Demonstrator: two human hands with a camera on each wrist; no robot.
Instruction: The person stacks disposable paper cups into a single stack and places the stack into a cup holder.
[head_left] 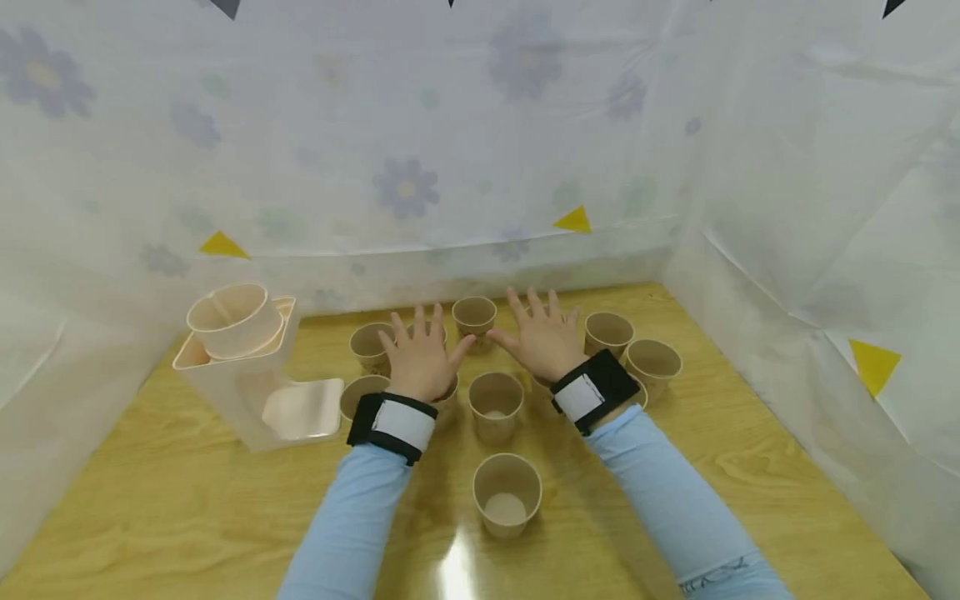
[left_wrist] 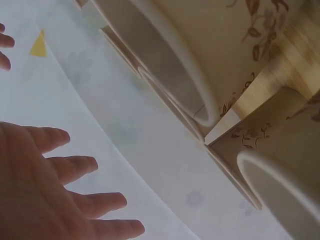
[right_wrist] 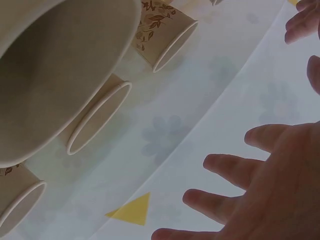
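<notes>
Both hands are held out over a group of paper cups, palms down and fingers spread. The left hand [head_left: 422,362] is above the left-hand cups, hiding parts of several; a paper cup [head_left: 370,343] shows just left of its fingers. Over the right-hand cups is the right hand [head_left: 547,340], its thumb pointing toward the left thumb. Neither hand holds anything. Between the wrists stands an upright cup [head_left: 496,407], with another cup [head_left: 474,315] behind it and one [head_left: 507,496] in front. Brown floral print shows on a cup [right_wrist: 167,37] in the right wrist view.
A pale plastic stand [head_left: 251,396] at the left has a square top, a flat side part and a tilted cup-shaped piece [head_left: 234,323] in it. Two cups stand right of the right hand, the nearer one [head_left: 654,367] by the wristband. White floral sheeting [head_left: 465,167] walls the wooden table [head_left: 187,517].
</notes>
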